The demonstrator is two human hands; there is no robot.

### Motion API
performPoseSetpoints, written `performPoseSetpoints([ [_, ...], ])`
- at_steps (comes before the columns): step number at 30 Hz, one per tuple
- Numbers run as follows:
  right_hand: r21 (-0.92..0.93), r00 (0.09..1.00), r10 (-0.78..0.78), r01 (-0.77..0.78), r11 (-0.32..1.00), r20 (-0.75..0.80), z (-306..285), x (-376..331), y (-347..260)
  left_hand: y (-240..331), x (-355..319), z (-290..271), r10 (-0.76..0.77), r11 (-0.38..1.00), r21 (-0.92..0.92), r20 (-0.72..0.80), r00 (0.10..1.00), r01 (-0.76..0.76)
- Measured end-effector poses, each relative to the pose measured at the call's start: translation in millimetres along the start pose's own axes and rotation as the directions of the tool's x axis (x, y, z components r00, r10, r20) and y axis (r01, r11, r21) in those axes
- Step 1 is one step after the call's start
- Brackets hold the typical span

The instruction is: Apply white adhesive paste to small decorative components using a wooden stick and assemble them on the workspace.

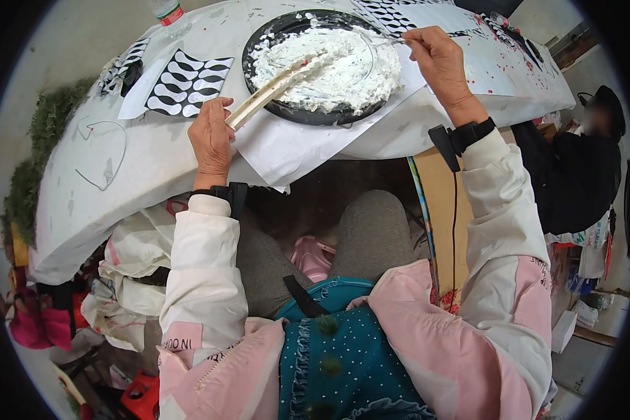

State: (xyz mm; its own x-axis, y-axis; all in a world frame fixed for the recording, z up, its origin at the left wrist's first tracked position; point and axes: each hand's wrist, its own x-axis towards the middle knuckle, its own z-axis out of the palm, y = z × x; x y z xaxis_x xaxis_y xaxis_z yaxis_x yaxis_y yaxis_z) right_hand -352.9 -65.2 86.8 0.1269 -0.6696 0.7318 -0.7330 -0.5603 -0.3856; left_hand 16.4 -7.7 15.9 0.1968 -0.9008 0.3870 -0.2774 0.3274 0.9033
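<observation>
A round black tray (250,52) on the table holds a thick heap of white paste (343,73). My left hand (212,133) is closed on the near end of a pale flat stick (262,98), at the tray's near-left edge. The stick's far part lies over the paste and is smeared with it. A small red speck shows on it. My right hand (437,63) is at the tray's right rim, fingers pinched on a thin wire (383,43). That wire reaches into the paste, where a faint curve shows; its far end is hard to make out.
A sheet with black-and-white shapes (189,84) lies left of the tray, another (392,15) behind it. A bent wire (105,157) rests on the table's left part. A bottle (171,17) stands at the back left. White paper (287,150) sits under the tray. A person (574,168) is at the right.
</observation>
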Motion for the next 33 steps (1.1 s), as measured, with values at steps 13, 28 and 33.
performPoseSetpoints([
  [13, -0.23, 0.96, 0.022, 0.044, 0.972, 0.278, -3.3, -16.7, 14.7, -6.1, 2.3, -0.3, -0.013, 1.0, 0.004, 0.03, 0.999, 0.013],
  [28, 0.434, 0.905, 0.369, -0.426, 0.793, 0.214, -1.3, -1.4, -5.2, -2.5, 2.2, 0.7, -0.03, 1.0, 0.006, 0.021, 0.999, 0.03],
  [33, 0.458, 0.927, 0.305, -0.374, 0.807, 0.218, 4.2, -2.4, 1.9, -7.1, 1.3, -0.3, 0.009, 1.0, 0.021, 0.039, 0.999, -0.01],
])
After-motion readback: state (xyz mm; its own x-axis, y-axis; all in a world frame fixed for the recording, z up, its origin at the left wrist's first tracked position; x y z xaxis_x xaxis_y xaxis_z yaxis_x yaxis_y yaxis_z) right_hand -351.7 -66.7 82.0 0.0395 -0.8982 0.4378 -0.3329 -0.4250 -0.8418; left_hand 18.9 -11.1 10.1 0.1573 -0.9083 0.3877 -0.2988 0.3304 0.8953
